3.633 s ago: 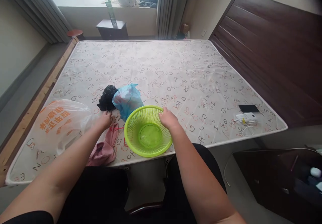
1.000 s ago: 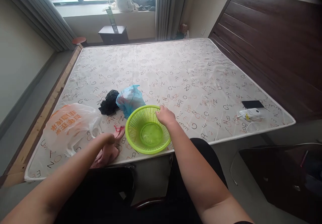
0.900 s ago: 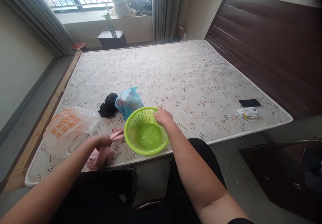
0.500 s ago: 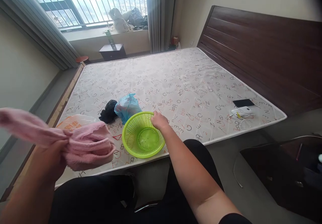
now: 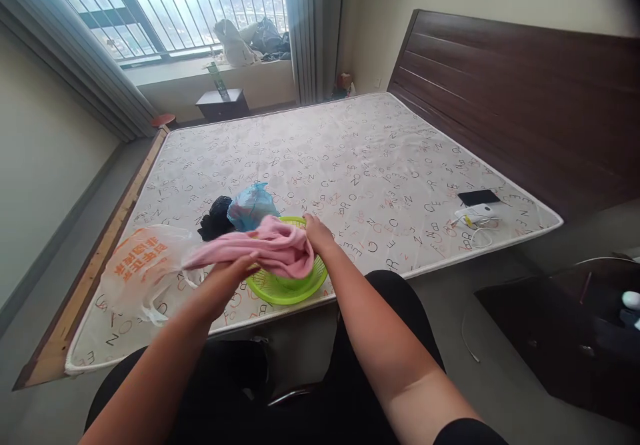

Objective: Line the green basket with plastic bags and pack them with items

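Note:
A bunched pink fuzzy cloth (image 5: 280, 248) is gripped in my left hand (image 5: 227, 284), its front end over the opening of a green plastic basket (image 5: 290, 296). The basket stands near the mattress edge, and part of its inside is hidden under the cloth. My right hand (image 5: 316, 233) is closed on the basket's right rim, close to the cloth's end. Just behind the basket lies a light blue plastic bag (image 5: 253, 205). Beside that is a black plastic bag (image 5: 216, 220). To the left rests a clear plastic bag with orange print (image 5: 145, 265).
The letter-printed mattress (image 5: 320, 158) spans the middle, with a dark wooden headboard (image 5: 510, 98) at right. A black phone-like slab (image 5: 479, 197) and a white device with a cable (image 5: 476, 215) lie near its right corner. A dark table (image 5: 555, 325) stands at lower right.
My left hand has carried the pink cloth from the far left to over the basket, uncovering the printed bag. My right hand stays on the rim.

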`<state>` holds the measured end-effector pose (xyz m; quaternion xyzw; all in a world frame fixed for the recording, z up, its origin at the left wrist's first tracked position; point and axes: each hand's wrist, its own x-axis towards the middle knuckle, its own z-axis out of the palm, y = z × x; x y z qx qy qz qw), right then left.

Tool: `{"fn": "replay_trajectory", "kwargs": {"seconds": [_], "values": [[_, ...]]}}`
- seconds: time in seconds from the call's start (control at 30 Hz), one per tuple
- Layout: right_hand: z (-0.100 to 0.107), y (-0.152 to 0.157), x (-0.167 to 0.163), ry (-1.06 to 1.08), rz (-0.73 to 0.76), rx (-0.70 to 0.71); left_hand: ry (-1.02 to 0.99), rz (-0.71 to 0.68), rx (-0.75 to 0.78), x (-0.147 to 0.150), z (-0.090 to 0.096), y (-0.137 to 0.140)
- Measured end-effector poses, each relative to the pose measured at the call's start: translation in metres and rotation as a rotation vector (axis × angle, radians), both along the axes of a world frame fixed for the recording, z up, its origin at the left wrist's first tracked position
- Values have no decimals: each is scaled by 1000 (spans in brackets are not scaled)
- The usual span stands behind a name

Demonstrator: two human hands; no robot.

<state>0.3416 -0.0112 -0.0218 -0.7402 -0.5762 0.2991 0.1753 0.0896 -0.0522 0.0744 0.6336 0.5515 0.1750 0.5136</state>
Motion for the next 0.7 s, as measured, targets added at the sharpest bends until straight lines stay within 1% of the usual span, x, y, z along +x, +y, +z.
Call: {"fn": "replay_trajectory", "kwargs": {"seconds": [0.07, 0.1, 0.13, 0.23, 0.3, 0.33, 0.4, 0.43, 0.47, 0.53, 0.6, 0.7], "values": [[-3, 0, 2, 23, 30, 50, -32, -110, -112, -4, -13, -6], [-5, 0, 2, 27, 49, 80, -15, -126, -128, -11, -20, -7], [-7, -1, 3, 27, 71, 112, 26, -105, -102, -20, -28, -7], [-13, -6, 3, 3, 147, 218, 157, 60, 115, -45, -58, 0], [-16, -10, 3, -13, 182, 259, 189, 147, 218, -54, -80, 7], [-16, -12, 3, -22, 196, 261, 169, 187, 219, -55, -90, 11], [-17, -15, 3, -41, 220, 247, 78, 253, 118, -52, -109, 19], [-16, -17, 3, -53, 233, 237, 16, 252, 61, -48, -116, 22], [-15, -19, 2, -67, 245, 226, -46, 247, 35, -44, -122, 26], [-13, -24, -1, -102, 268, 206, -126, 256, 64, -35, -131, 31], [-8, -31, -6, -147, 287, 193, -185, 308, 107, -29, -138, 32], [0, -47, -17, -279, 280, 250, -323, 381, 70, -23, -143, 29]]}}
